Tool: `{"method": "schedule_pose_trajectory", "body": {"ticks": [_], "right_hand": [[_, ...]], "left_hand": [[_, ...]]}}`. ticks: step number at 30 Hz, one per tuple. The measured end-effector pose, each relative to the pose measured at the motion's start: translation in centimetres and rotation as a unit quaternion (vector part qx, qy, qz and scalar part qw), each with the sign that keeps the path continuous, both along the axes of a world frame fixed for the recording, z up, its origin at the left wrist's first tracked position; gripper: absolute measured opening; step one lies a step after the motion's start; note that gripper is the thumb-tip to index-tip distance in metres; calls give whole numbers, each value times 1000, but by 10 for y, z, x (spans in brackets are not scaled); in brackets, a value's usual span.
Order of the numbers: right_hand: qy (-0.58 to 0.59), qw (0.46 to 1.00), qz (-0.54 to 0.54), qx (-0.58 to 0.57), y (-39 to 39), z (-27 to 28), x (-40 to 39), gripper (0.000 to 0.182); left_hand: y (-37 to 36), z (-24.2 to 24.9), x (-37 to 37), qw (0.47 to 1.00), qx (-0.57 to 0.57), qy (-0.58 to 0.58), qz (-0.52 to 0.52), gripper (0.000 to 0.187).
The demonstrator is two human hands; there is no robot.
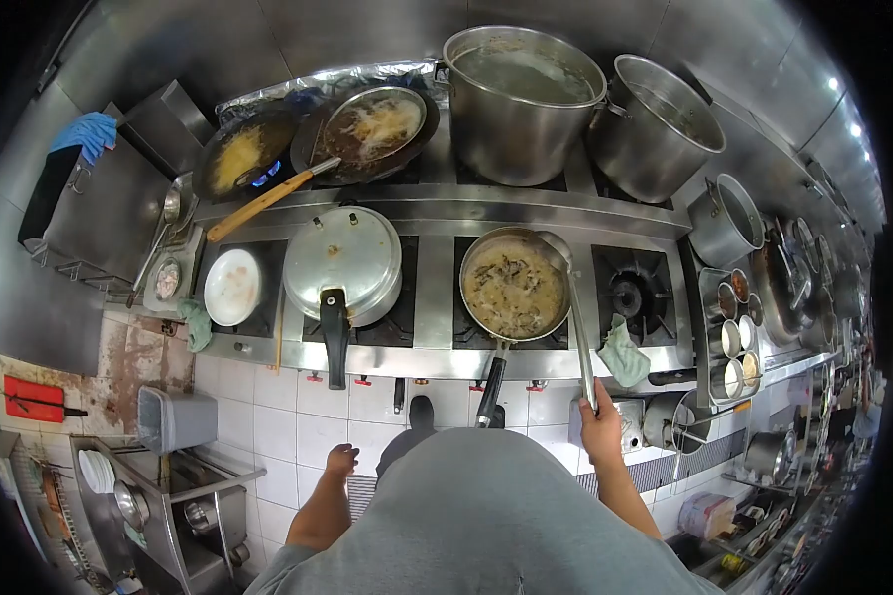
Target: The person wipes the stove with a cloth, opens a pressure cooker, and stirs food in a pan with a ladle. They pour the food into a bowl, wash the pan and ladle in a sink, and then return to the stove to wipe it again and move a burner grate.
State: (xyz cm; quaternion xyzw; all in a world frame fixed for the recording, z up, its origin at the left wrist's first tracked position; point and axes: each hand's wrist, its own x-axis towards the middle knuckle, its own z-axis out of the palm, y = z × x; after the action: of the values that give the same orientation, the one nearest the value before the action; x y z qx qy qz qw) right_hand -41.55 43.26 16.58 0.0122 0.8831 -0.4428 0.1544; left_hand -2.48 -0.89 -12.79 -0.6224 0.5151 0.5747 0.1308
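Note:
My right hand is closed around the end of a long metal ladle. The ladle's bowl lies at the right rim of a frying pan on the front burner. Inside the pan is a creamy sauce with mushroom-like pieces. The pan's black handle points toward me, with no hand on it. My left hand hangs low at my side in front of the stove, fingers curled in and nothing visible in them. A green cloth lies on the stove edge near the ladle.
A pressure cooker stands left of the pan, beside a white plate. Behind are two large pots and two woks of frying food, one with a wooden-handled strainer. A tray of seasoning cups is at the right.

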Motion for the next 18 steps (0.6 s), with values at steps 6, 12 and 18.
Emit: {"method": "schedule_pose_trajectory", "body": {"ticks": [6,12,18], "right_hand": [[23,1000,-12,10,0,-6,11,54],[40,999,-15,-18,6,-15,15,54],[-57,998,-22,6,4,4,8,55]], "left_hand": [[-17,10,-28,1000,-17,14,-21,51],[-7,7,-87,995,20,44,-86,29],[65,-166,-181,895,-24,297,-332,24]]}}
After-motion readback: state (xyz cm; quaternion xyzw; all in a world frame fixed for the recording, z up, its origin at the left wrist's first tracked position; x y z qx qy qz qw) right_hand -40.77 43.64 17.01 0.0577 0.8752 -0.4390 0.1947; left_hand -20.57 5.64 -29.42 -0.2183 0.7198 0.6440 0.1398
